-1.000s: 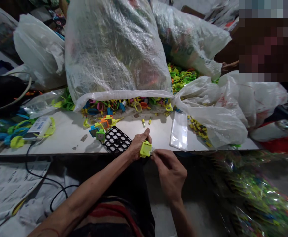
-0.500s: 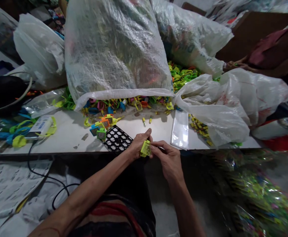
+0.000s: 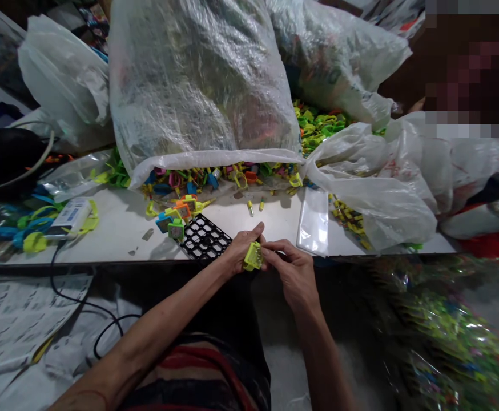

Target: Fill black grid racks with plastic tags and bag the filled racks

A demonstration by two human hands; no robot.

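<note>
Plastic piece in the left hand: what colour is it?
The plastic piece in the left hand is bright yellow-green, seen in the head view.

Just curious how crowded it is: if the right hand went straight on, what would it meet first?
The yellow-green plastic piece in the left hand. The right hand looks close beside it; contact is unclear.

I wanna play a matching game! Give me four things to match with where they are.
1. Yellow-green piece
2. Black grid
3. Flat clear packet
4. White box

A. On the table, just beyond the right hand
B. Far left on the table
C. Held in the left hand
D. Just left of the left hand

Pairs: 1-C, 2-D, 3-A, 4-B
</note>
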